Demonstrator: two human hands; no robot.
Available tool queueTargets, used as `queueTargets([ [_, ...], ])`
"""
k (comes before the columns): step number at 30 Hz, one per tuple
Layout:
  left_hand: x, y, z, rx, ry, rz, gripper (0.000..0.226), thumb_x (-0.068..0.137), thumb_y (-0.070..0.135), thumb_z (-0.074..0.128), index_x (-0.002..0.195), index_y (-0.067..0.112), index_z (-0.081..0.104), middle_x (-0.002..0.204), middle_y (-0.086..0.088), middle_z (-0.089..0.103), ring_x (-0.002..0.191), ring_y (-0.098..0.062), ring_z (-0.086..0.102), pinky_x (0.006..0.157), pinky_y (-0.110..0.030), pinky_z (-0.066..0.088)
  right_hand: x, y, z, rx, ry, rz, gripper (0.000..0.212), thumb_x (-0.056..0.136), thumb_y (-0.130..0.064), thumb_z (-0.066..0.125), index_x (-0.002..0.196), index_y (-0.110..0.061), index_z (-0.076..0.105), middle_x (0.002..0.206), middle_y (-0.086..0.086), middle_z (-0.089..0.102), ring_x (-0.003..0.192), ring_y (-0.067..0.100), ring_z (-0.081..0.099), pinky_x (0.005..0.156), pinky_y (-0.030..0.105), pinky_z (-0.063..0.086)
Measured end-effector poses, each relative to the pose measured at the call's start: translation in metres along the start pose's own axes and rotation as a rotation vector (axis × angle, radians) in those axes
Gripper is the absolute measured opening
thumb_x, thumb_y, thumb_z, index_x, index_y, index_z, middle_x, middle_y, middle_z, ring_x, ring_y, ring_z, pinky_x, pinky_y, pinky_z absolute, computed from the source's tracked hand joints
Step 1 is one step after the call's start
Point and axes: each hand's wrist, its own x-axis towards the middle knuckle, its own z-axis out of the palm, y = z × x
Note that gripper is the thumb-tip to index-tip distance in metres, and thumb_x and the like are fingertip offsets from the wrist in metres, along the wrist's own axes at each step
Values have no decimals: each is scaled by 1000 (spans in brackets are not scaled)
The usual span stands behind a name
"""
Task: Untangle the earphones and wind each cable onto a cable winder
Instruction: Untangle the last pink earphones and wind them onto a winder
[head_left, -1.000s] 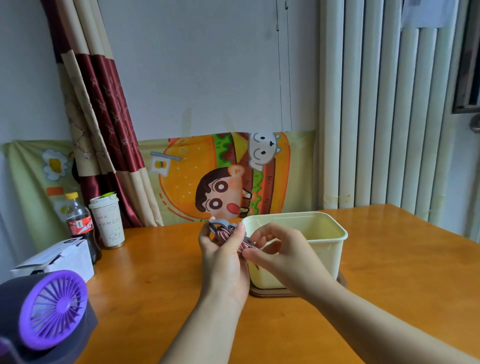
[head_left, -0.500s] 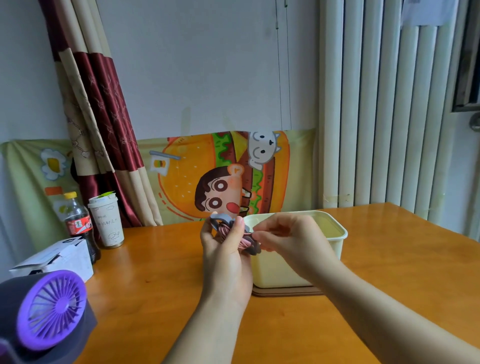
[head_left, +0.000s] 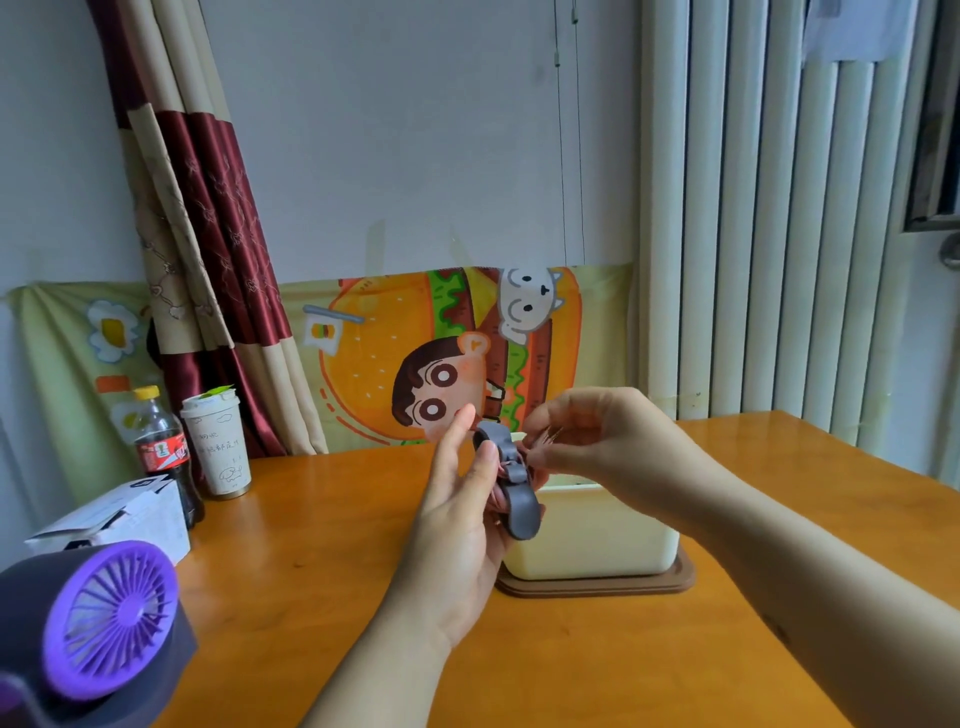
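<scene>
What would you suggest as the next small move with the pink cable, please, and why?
Probably draw the pink cable round the grey winder for another turn: the left hand holds the winder with cable already wound on it, and the right hand pinches loose cable just beside its top.

Left hand (head_left: 457, 540) and right hand (head_left: 615, 447) are bare, forearms too.

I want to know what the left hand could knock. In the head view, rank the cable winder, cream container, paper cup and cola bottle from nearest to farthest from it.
1. cable winder: held in the left hand.
2. cream container: just to the hand's right.
3. paper cup: far left, by the curtain.
4. cola bottle: just left of the cup, only slightly farther.
</scene>
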Motion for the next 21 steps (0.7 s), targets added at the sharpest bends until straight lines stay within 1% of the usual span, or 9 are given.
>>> queueTargets([
  [3, -1, 1, -1, 62, -45, 23, 32, 92, 28, 48, 122, 37, 54, 112, 1, 71, 95, -14, 69, 69, -30, 57, 0, 0, -2, 219, -31, 70, 14, 81, 3, 68, 92, -5, 68, 79, 4, 71, 76, 17, 69, 73, 25, 56],
  [6, -3, -1, -4, 203, -63, 60, 20, 95, 29, 45, 114, 29, 54, 110, -3, 69, 94, -15, 68, 73, -32, 56, -1, -1, 1, 311, -24, 94, 10, 82, 1, 67, 92, -2, 65, 82, 10, 71, 75, 15, 67, 68, 23, 53],
  [7, -4, -1, -5, 259, -74, 71, 22, 92, 33, 48, 112, 27, 54, 109, -4, 67, 92, -14, 68, 73, -31, 56, -1, -1, 2, 309, -12, 81, 9, 82, 1, 67, 90, -3, 65, 82, 10, 70, 74, 14, 67, 68, 23, 53],
  [9, -7, 0, -6, 365, -108, 92, 35, 81, 40, 56, 112, 24, 53, 109, -4, 66, 88, -11, 68, 74, -30, 56, -2, -2, 3, 266, 28, 49, 8, 82, -2, 69, 89, -5, 66, 83, 10, 71, 73, 14, 66, 69, 23, 53],
  [12, -9, 4, -8, 500, -110, 133, 44, 74, 41, 64, 114, 26, 50, 113, -1, 63, 93, -10, 69, 76, -30, 58, -4, -3, 3, 205, 67, 34, 11, 82, -6, 71, 92, -6, 68, 83, 9, 73, 71, 11, 67, 67, 20, 53],
  [15, -7, 6, -9, 570, -80, 146, 33, 80, 31, 67, 109, 25, 51, 108, 0, 62, 93, -11, 69, 79, -32, 59, -6, -5, 6, 199, 94, 33, 10, 81, -6, 71, 91, -8, 69, 80, 6, 73, 69, 9, 67, 66, 19, 54],
  [16, -6, 7, -8, 600, -75, 147, 28, 85, 26, 67, 108, 24, 51, 106, 1, 62, 92, -11, 69, 80, -33, 59, -6, -5, 7, 194, 103, 34, 10, 81, -7, 71, 90, -10, 69, 78, 4, 73, 70, 9, 68, 66, 19, 55],
  [18, -7, 10, -6, 688, -79, 165, 25, 89, 19, 66, 107, 25, 49, 103, 5, 61, 90, -7, 67, 83, -34, 59, -6, -6, 9, 182, 113, 35, 11, 81, -7, 71, 89, -15, 69, 77, 0, 73, 71, 8, 69, 65, 19, 55],
  [21, -10, 14, -5, 831, -81, 225, 26, 91, 22, 65, 107, 29, 45, 104, 11, 59, 92, -2, 62, 85, -31, 56, -5, -6, 13, 88, 121, 13, 17, 81, -9, 73, 95, -18, 70, 83, -3, 72, 76, 5, 69, 69, 19, 56],
])
